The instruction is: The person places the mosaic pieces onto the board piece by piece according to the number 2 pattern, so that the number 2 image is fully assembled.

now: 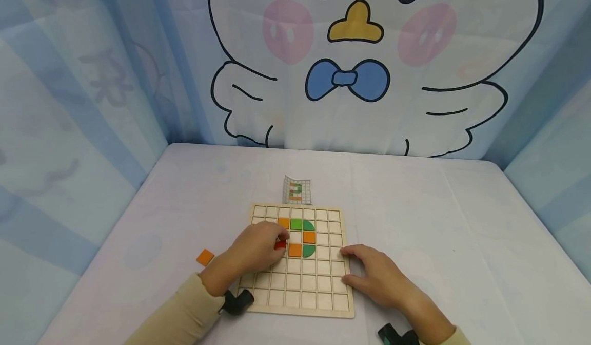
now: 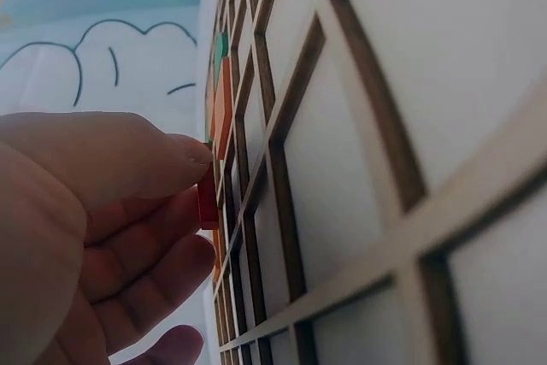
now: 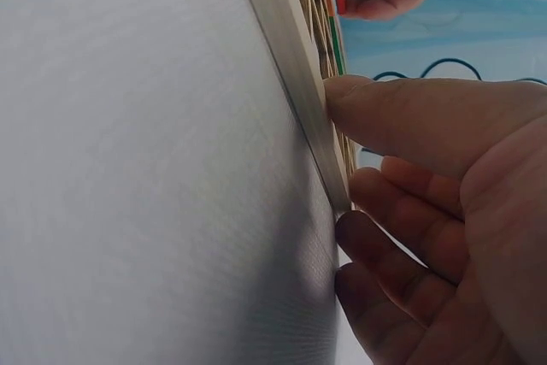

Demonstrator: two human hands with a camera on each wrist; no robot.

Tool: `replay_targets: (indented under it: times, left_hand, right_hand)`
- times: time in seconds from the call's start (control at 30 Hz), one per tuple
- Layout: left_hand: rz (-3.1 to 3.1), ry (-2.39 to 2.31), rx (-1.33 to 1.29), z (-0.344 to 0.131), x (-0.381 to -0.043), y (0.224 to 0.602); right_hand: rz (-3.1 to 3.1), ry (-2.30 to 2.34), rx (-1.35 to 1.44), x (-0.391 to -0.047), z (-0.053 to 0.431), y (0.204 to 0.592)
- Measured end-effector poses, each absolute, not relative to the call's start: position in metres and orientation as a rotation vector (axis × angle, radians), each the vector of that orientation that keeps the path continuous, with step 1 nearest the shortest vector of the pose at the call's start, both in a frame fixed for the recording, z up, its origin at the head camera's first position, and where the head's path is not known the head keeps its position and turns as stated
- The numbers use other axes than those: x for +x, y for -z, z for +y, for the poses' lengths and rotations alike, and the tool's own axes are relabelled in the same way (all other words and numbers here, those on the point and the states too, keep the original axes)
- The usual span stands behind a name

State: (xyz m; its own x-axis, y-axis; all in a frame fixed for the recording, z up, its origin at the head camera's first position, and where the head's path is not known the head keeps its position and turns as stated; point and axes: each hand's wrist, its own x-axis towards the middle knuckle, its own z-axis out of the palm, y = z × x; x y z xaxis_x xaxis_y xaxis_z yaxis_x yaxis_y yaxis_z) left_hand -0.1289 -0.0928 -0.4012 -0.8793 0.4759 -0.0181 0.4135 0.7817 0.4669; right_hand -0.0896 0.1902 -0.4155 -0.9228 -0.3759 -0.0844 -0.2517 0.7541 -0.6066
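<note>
A wooden grid board point(image 1: 300, 313) lies on the table, holding orange square tiles, a light green square tile point(image 1: 296, 224) and dark green rounded tiles point(image 1: 309, 251). My left hand point(image 1: 260, 245) reaches over the board's left half and pinches a red tile point(image 1: 280, 244) between thumb and fingers. In the left wrist view that red tile point(image 2: 207, 203) stands right at the grid, in line with the other pieces. At the board's right edge, my right hand point(image 1: 380, 278) rests its thumb and fingertips against the rim, fingers relaxed and spread.
Behind the board sits a small folded card point(image 1: 297, 191) printed with a coloured grid pattern. A loose orange tile point(image 1: 205, 257) lies on the white table left of the board, beside my left forearm. Printed curtains point(image 1: 346, 119) enclose the table's back and sides.
</note>
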Motion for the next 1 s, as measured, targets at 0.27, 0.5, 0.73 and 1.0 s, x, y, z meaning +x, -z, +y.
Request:
replay_targets:
  times: [0.27, 0.5, 0.73, 1.0]
  left_hand:
    - [2.841, -0.654, 0.702, -0.0912, -0.1292, 0.4054]
    - [2.843, -0.629, 0.714, -0.0904, -0.1291, 0.4054]
    - [2.842, -0.622, 0.73, -0.0902, -0.1281, 0.4042]
    - [2.851, -0.606, 0.743, -0.0894, -0.1271, 0.4037]
  right_hand:
    - [2.758, 0.909, -0.501, -0.0888, 0.1904, 0.4157]
    - [2.758, 0.91, -0.502, -0.0886, 0.1905, 0.4161]
    - [2.757, 0.912, -0.502, -0.0884, 0.1906, 0.4163]
    - [2.76, 0.904, -0.504, -0.0881, 0.1907, 0.4155]
